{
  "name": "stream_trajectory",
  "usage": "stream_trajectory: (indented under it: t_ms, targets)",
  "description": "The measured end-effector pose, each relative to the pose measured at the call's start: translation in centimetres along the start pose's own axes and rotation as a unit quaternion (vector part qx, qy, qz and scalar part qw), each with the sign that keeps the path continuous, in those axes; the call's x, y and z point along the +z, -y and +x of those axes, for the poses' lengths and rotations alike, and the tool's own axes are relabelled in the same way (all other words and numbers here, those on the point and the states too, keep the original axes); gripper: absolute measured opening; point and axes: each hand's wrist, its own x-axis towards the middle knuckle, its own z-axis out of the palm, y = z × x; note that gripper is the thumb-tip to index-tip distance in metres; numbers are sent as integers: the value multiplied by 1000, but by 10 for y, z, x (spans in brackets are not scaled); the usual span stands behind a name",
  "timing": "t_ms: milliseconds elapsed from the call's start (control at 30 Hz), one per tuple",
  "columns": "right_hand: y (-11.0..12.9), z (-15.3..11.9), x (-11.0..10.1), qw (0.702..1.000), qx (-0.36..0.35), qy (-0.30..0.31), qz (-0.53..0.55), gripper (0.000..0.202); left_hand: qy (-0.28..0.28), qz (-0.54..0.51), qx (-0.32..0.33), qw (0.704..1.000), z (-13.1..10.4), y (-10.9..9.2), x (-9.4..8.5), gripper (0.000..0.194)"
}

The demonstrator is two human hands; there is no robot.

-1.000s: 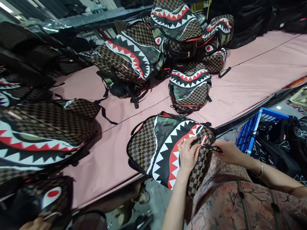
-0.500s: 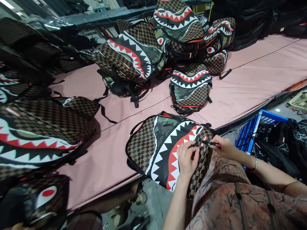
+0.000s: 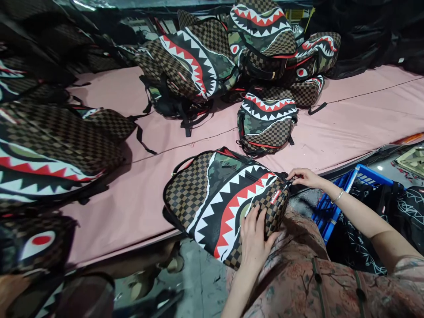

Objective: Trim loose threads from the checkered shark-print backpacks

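A backpack [image 3: 212,194] with a brown check pattern, camouflage and a printed shark mouth lies across the near edge of the pink-covered table, its end against my lap. My left hand [image 3: 255,238] rests on its checked lower part, fingers spread and flat. At the backpack's far right corner my right hand [image 3: 306,177] is closed on small dark thread snips [image 3: 290,180], mostly hidden by the fingers. Beside the left fingertips is a small red and white label [image 3: 275,197] on the bag.
Several matching backpacks [image 3: 205,62] are heaped at the back of the pink table [image 3: 357,115]. One backpack [image 3: 268,117] lies nearer, and a large one [image 3: 59,150] is at left. A blue crate [image 3: 331,216] with black bags stands right. Another person's hand [image 3: 11,291] shows lower left.
My right hand has moved from the label to the backpack's far corner with the snips. My left hand has slid down toward me and flattened out. The view has shifted slightly.
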Motion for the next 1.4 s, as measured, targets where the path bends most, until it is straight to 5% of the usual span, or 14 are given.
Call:
stream_trajectory:
  t_ms: [233, 533, 900, 1400]
  targets:
    - [1, 19, -1, 997, -36, 72, 10, 23, 10, 56, -44, 997, -13, 1, 13, 56]
    - [-4, 15, -6, 998, -34, 60, 6, 22, -7, 39, -49, 998, -12, -2, 12, 54]
    - [6, 34, -2, 984, -68, 155, -51, 24, 10, 49, -61, 997, -12, -4, 10, 51]
    - [16, 34, 9, 979, -65, 189, -43, 26, 2, 44, -63, 997, -13, -2, 12, 52]
